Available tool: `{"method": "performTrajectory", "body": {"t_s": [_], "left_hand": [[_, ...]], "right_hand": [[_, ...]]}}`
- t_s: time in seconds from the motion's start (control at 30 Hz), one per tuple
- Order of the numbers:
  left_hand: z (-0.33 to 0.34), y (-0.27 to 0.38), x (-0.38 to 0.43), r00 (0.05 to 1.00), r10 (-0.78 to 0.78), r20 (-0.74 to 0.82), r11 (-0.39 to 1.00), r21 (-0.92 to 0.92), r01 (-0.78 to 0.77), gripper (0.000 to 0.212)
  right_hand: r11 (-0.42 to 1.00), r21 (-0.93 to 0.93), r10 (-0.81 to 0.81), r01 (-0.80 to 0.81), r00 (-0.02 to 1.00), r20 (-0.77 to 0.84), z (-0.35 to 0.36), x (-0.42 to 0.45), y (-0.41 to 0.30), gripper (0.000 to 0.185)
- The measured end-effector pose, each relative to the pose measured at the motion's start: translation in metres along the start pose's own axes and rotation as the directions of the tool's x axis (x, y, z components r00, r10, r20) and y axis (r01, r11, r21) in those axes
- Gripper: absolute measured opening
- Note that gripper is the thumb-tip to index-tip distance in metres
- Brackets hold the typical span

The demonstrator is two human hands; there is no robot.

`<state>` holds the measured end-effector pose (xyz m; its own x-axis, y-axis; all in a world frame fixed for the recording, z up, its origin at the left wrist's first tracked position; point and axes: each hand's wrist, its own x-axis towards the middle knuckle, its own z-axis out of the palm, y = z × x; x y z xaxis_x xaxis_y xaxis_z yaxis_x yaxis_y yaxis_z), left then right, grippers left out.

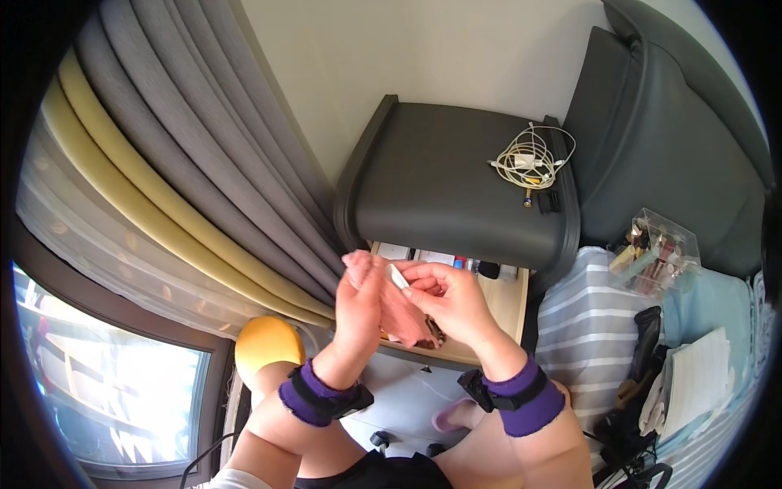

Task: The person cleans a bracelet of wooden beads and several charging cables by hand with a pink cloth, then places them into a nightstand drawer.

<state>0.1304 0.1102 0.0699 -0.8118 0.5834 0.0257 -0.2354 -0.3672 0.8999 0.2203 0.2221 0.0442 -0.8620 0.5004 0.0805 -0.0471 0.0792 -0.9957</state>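
Observation:
My left hand [361, 299] grips a pink cloth [404, 315], part of which sticks out above the fingers while the rest hangs down between my hands. Between the thumb and fingers of my right hand [449, 296] is a small white object [397, 276], slim and smooth, close against the cloth. Its exact kind cannot be told. Both hands are above a pulled-out wooden drawer [519, 305] of a dark grey nightstand [452, 177]. White boxes, a blue-capped item and a black item show inside the drawer, partly hidden by my hands.
Coiled white cables [526, 160] lie on the nightstand. To the right, a clear organizer [663, 250] with small items stands on a bed with striped bedding [574, 318], near papers [696, 379]. Grey curtains [201, 134] and a yellow round seat [269, 345] are at left.

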Motion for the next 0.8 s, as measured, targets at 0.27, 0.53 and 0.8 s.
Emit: {"method": "performTrajectory", "body": {"t_s": [0.27, 0.53, 0.8], "left_hand": [[-0.017, -0.005, 0.012, 0.995, -0.007, -0.098, 1.0, 0.022, 0.009, 0.013], [-0.005, 0.006, 0.006, 0.995, -0.089, -0.042, 0.996, -0.026, 0.088, 0.016], [0.003, 0.014, 0.006, 0.993, -0.119, -0.012, 0.989, -0.088, 0.117, 0.018]], "right_hand": [[0.832, -0.529, 0.182, -0.166, 0.983, -0.021, -0.055, 0.011, 0.039, 0.019], [0.395, -0.894, 0.584, -0.212, 0.809, 0.066, -0.057, 0.014, 0.103, 0.019], [0.324, -0.94, 0.747, -0.109, 0.64, 0.183, -0.048, 0.001, 0.153, 0.023]]}}
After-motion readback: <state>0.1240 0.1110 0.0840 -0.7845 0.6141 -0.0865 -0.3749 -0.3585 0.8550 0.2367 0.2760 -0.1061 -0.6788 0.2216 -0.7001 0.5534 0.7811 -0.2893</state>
